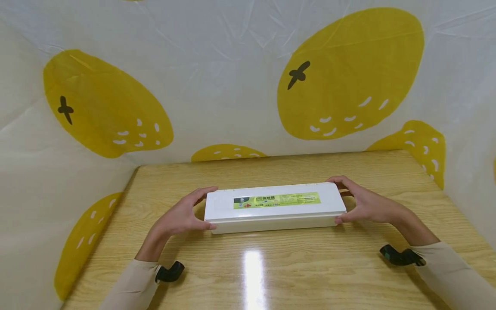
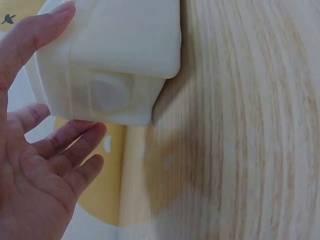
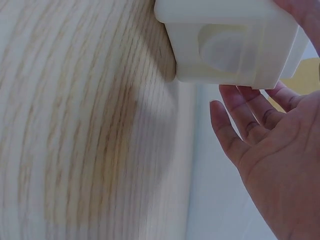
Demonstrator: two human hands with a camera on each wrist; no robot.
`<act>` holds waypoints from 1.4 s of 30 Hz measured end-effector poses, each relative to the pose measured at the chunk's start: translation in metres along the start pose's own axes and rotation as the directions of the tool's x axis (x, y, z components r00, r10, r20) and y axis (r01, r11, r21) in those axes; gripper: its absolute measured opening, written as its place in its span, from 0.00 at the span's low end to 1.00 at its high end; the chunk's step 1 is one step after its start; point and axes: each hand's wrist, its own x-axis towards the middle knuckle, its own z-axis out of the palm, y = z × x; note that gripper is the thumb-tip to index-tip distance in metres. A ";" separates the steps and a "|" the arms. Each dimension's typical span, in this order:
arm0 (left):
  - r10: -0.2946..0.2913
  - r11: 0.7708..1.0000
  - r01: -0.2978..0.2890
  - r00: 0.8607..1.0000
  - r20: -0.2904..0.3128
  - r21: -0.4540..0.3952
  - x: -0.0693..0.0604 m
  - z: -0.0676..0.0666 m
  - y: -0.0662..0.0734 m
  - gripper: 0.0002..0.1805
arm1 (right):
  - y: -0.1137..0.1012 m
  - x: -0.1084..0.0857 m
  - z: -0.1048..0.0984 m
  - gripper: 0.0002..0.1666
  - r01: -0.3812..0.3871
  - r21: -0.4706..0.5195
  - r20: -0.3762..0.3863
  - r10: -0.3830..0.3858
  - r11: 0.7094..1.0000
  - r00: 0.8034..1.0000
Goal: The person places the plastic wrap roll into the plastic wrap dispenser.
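A long white cling film box (image 1: 221, 209) with a green printed label (image 1: 279, 200) sits lid-up on the wooden table, its long side towards me. At its left end my left hand (image 1: 184, 213) holds it, thumb at the near corner and fingers round the far side. My right hand (image 1: 368, 204) grips the opposite end the same way. In the left wrist view, the end wall of the box (image 2: 125, 40) shows a round recess, and the thumb lies along its edge. A similar recess appears on the other end of the box (image 3: 220, 50) in the right wrist view.
The wood-grain table (image 1: 302, 267) carries a bright light reflection near its front. Behind and beside it hangs a white sheet (image 1: 217, 86) with large yellow fruit prints. A black curved piece (image 1: 170, 272) sticks out at the left cuff, another (image 1: 399, 255) at the right.
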 end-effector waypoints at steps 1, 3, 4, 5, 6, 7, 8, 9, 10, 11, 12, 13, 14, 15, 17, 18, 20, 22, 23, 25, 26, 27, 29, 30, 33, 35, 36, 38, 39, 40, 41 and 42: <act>0.002 1.000 -0.002 1.000 0.001 -0.008 0.000 0.000 0.000 0.56 | 0.000 0.000 0.000 0.58 0.002 -0.001 0.000 -0.002 1.000 1.000; 0.006 1.000 -0.006 1.000 0.002 -0.012 0.000 0.001 0.000 0.56 | 0.001 0.000 0.000 0.58 0.006 0.001 0.002 -0.006 1.000 1.000; 0.007 1.000 -0.007 1.000 0.001 -0.010 0.000 0.001 0.001 0.55 | 0.002 0.000 -0.001 0.57 0.008 0.004 0.003 -0.008 1.000 1.000; 0.008 1.000 -0.008 1.000 0.000 -0.007 0.001 0.001 0.001 0.55 | 0.002 0.000 -0.001 0.57 0.010 0.006 0.004 -0.010 1.000 1.000; 0.007 1.000 -0.007 1.000 0.000 -0.005 0.001 0.001 0.001 0.55 | 0.003 0.000 -0.001 0.57 0.012 0.007 0.004 -0.012 1.000 1.000; 0.006 1.000 -0.006 1.000 0.000 -0.004 0.001 0.002 0.001 0.55 | 0.003 0.000 -0.001 0.57 0.013 0.008 0.004 -0.013 1.000 1.000; 0.007 1.000 -0.007 1.000 0.000 -0.005 0.000 0.002 0.000 0.55 | 0.004 0.000 -0.001 0.57 0.014 0.007 0.004 -0.014 1.000 1.000; 0.004 1.000 -0.004 1.000 0.000 -0.010 0.000 0.002 0.001 0.55 | 0.004 0.000 -0.001 0.57 0.014 0.007 0.005 -0.014 1.000 1.000; 0.003 1.000 -0.003 1.000 0.000 -0.015 0.000 0.002 0.001 0.55 | 0.004 0.001 -0.001 0.58 0.014 0.005 0.005 -0.014 1.000 1.000; 0.002 1.000 -0.002 1.000 0.001 -0.019 0.000 0.002 0.001 0.55 | 0.004 0.001 -0.001 0.58 0.013 0.003 0.006 -0.013 1.000 1.000; 0.002 1.000 -0.002 1.000 0.000 -0.021 0.000 0.003 0.001 0.56 | 0.004 0.001 -0.001 0.58 0.012 0.003 0.006 -0.012 1.000 1.000; 0.002 1.000 -0.002 1.000 -0.002 -0.023 0.000 0.003 0.000 0.56 | 0.004 0.001 -0.001 0.59 0.012 0.003 0.007 -0.012 1.000 1.000; 0.003 1.000 -0.003 1.000 -0.004 -0.024 0.000 0.003 0.000 0.56 | 0.004 0.001 -0.001 0.59 0.010 0.004 0.008 -0.010 1.000 1.000; 0.001 1.000 -0.001 1.000 -0.004 -0.025 0.000 0.003 0.000 0.56 | 0.004 0.002 -0.001 0.59 0.008 0.005 0.008 -0.008 1.000 1.000; -0.003 1.000 0.003 1.000 -0.006 -0.026 -0.001 0.003 -0.001 0.56 | 0.003 0.002 -0.001 0.58 0.005 0.005 0.010 -0.005 1.000 1.000; -0.006 1.000 0.006 1.000 -0.006 -0.027 -0.001 0.002 -0.002 0.56 | 0.003 0.002 -0.002 0.58 0.005 0.004 0.009 -0.005 1.000 1.000; -0.010 1.000 0.009 1.000 -0.009 -0.029 0.000 0.002 -0.003 0.56 | 0.002 0.003 -0.002 0.57 0.001 -0.007 0.007 -0.001 1.000 1.000; -0.011 0.999 0.011 1.000 -0.013 -0.032 0.000 0.002 -0.004 0.56 | 0.001 0.004 -0.002 0.56 -0.003 -0.020 0.005 0.003 1.000 1.000; -0.010 0.999 0.010 1.000 -0.014 -0.034 0.000 0.003 -0.004 0.56 | 0.001 0.004 -0.002 0.56 -0.004 -0.024 0.005 0.005 1.000 1.000; -0.009 0.999 0.008 1.000 -0.015 -0.038 0.001 0.003 -0.005 0.56 | 0.000 0.005 -0.003 0.56 -0.008 -0.035 0.005 0.008 0.999 1.000; -0.008 0.999 0.008 1.000 -0.015 -0.038 0.001 0.003 -0.006 0.56 | 0.000 0.005 -0.003 0.57 -0.010 -0.037 0.004 0.010 0.999 1.000; -0.009 0.999 0.009 1.000 -0.015 -0.039 0.001 0.003 -0.006 0.56 | 0.000 0.006 -0.003 0.57 -0.011 -0.037 0.004 0.011 0.999 1.000; -0.014 0.999 0.013 1.000 -0.015 -0.034 0.001 0.004 -0.006 0.56 | 0.001 0.006 -0.003 0.58 -0.010 -0.040 0.002 0.010 0.999 1.000; -0.016 0.999 0.016 1.000 -0.015 -0.030 0.001 0.004 -0.006 0.56 | 0.001 0.006 -0.003 0.58 -0.007 -0.045 0.001 0.007 0.999 1.000; -0.018 0.999 0.017 1.000 -0.012 -0.032 0.000 0.004 -0.005 0.56 | 0.000 0.006 -0.002 0.57 0.009 -0.063 0.002 -0.009 0.998 1.000; -0.010 0.999 0.009 1.000 -0.005 -0.037 0.000 0.005 -0.002 0.56 | -0.004 0.007 -0.001 0.54 0.029 -0.073 0.003 -0.029 0.997 1.000; -0.006 0.999 0.006 1.000 -0.005 -0.035 0.001 0.005 0.000 0.56 | -0.007 0.008 0.000 0.52 0.036 -0.079 0.000 -0.036 0.996 0.999; 0.006 1.000 -0.007 1.000 -0.017 -0.016 0.003 0.007 0.006 0.54 | -0.015 0.012 0.003 0.47 0.046 -0.096 -0.020 -0.048 0.994 0.999; 0.013 1.000 -0.012 1.000 -0.028 0.005 0.005 0.009 0.009 0.53 | -0.019 0.014 0.006 0.45 0.057 -0.108 -0.030 -0.061 0.993 0.998; 0.023 0.999 -0.022 0.999 -0.044 0.031 0.007 0.011 0.013 0.51 | -0.023 0.017 0.009 0.42 0.069 -0.128 -0.042 -0.075 0.989 0.996; 0.038 0.998 -0.034 0.997 -0.062 0.062 0.010 0.013 0.016 0.48 | -0.027 0.021 0.012 0.40 0.078 -0.151 -0.054 -0.087 0.985 0.995; 0.051 0.995 -0.044 0.996 -0.079 0.093 0.013 0.016 0.019 0.45 | -0.030 0.024 0.016 0.38 0.087 -0.181 -0.063 -0.100 0.980 0.993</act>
